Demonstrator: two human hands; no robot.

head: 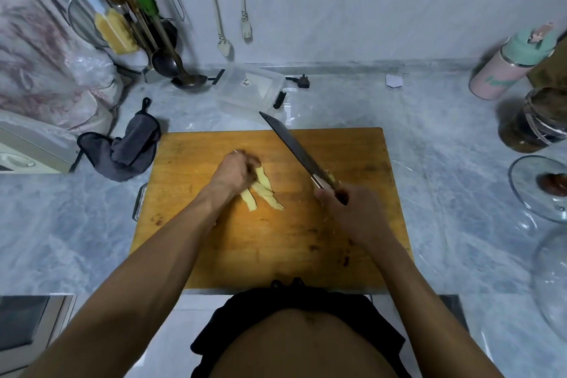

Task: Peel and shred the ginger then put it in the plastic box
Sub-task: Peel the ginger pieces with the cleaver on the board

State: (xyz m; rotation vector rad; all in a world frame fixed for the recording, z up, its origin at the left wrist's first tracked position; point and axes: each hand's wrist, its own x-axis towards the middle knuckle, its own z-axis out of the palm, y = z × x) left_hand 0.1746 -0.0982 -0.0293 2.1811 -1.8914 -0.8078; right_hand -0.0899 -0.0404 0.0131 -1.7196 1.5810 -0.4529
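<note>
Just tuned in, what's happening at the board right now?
A person is working ginger on a wooden cutting board. The left hand holds down pale ginger slices near the middle of the board, while the right hand grips a dark knife, blade raised and angled away to the right of the slices. The clear plastic box sits behind the board, with no ginger visible in it.
</note>
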